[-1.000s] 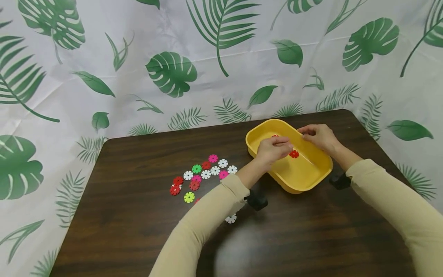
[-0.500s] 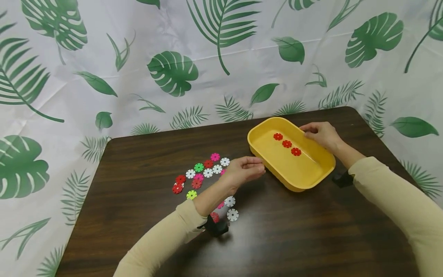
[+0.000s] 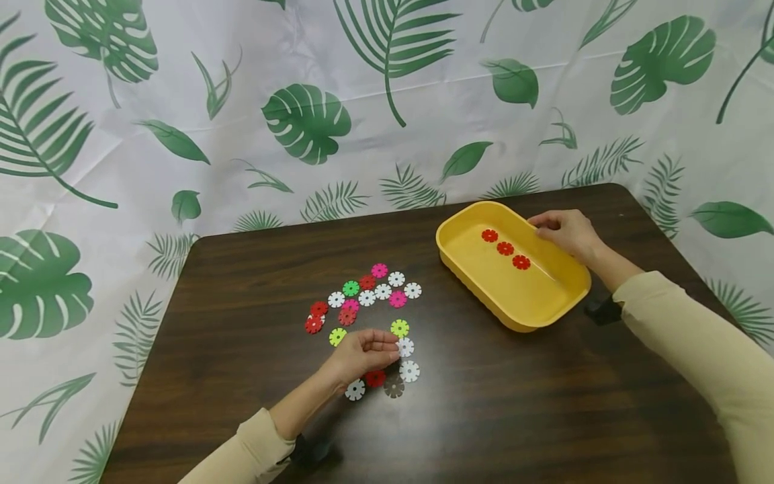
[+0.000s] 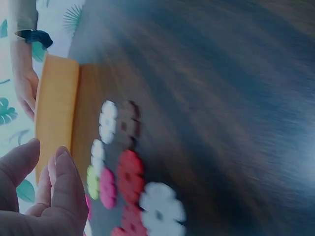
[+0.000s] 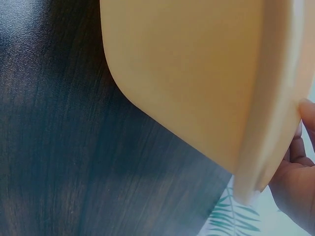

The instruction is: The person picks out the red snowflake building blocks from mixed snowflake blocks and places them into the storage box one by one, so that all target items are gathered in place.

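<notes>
My left hand (image 3: 361,354) hovers above notched plastic discs on the table, its fingers loosely extended and thumb apart from them in the left wrist view, with nothing visible between. Near its fingertips lie a white disc (image 3: 405,347) and a yellow-green disc (image 3: 400,328). A red disc (image 3: 375,378) and a brown disc (image 3: 394,387) show below it; the hand covers part of the group. At the right, my right hand (image 3: 568,235) grips the far rim of a yellow plastic tub (image 3: 514,296). Three red discs (image 3: 505,249) lie in a slanting row inside the tub.
More discs, among them a green disc (image 3: 351,288), a pink disc (image 3: 379,270) and several white ones, lie scattered left of the tub. All rests on a dark wooden table (image 3: 242,376). A leaf-patterned cloth (image 3: 363,148) hangs behind the table's back edge.
My left hand has drawn back from over the tub, moving left and down to the loose discs. Three red discs now show inside the tub. My right hand stays on the rim.
</notes>
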Demonstrator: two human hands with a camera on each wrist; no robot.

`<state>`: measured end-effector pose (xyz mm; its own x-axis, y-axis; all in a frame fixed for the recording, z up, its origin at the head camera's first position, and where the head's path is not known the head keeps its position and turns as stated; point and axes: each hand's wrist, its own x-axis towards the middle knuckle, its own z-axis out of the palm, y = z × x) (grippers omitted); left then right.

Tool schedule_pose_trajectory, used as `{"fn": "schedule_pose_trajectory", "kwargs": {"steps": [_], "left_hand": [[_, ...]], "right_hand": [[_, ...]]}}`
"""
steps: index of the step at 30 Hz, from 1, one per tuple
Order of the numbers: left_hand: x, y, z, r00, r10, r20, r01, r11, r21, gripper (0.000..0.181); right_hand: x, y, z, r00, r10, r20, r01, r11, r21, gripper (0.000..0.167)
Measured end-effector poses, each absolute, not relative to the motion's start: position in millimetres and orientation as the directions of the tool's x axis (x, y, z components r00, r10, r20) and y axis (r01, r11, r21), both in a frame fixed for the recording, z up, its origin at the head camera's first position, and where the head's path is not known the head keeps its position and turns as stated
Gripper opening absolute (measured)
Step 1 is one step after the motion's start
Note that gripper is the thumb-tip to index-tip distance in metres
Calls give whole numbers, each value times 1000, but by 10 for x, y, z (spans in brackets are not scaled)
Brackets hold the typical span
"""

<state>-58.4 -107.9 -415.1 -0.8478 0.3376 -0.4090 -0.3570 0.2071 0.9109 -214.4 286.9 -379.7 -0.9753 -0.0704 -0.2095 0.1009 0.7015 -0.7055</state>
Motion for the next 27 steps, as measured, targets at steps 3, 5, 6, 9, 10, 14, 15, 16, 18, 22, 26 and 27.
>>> {"fn": "schedule_pose_trajectory", "kwargs": {"steps": [3, 5, 6, 9, 10, 14, 15, 16, 18, 22, 26, 27], "left_hand": [[-522, -1175, -4169, -854, 334, -399, -339, 225, 914, 35], [-489, -1223, -4182, -858, 337, -388, -326, 226, 918, 36], [-476, -1243, -4188, -860, 340, -381, -318, 227, 920, 36], [-441, -1286, -4230, -872, 343, -349, -276, 244, 930, 36], [-428, -1295, -4238, -880, 339, -332, -253, 258, 932, 36], [-388, -1309, -4273, -908, 316, -274, -170, 321, 932, 33], [-381, -1312, -4282, -914, 313, -257, -145, 338, 930, 33], [-375, -1314, -4289, -920, 310, -241, -125, 351, 928, 33], [-369, -1320, -4320, -929, 300, -219, -94, 379, 921, 32], [-355, -1329, -4369, -944, 284, -170, -35, 423, 905, 33], [-337, -1333, -4400, -951, 278, -137, 9, 466, 885, 33], [-332, -1332, -4405, -952, 277, -130, 17, 473, 881, 33]], "right_hand": [[-2139, 2863, -3791, -975, -66, -213, 107, 699, -707, 35], [-2135, 2862, -3789, -975, -64, -214, 109, 699, -707, 35], [-2133, 2862, -3787, -975, -63, -214, 110, 700, -706, 35], [-2126, 2855, -3777, -974, -64, -216, 110, 703, -703, 35], [-2127, 2853, -3776, -974, -64, -219, 112, 701, -704, 35], [-2129, 2845, -3770, -972, -67, -227, 117, 698, -706, 36], [-2129, 2845, -3770, -972, -67, -227, 117, 697, -707, 36], [-2130, 2847, -3771, -972, -67, -227, 117, 696, -708, 36], [-2128, 2848, -3768, -972, -70, -224, 113, 695, -710, 36], [-2131, 2851, -3772, -972, -73, -222, 110, 693, -712, 36], [-2135, 2856, -3778, -972, -73, -222, 110, 693, -712, 35], [-2137, 2858, -3781, -973, -72, -221, 111, 694, -712, 35]]}}
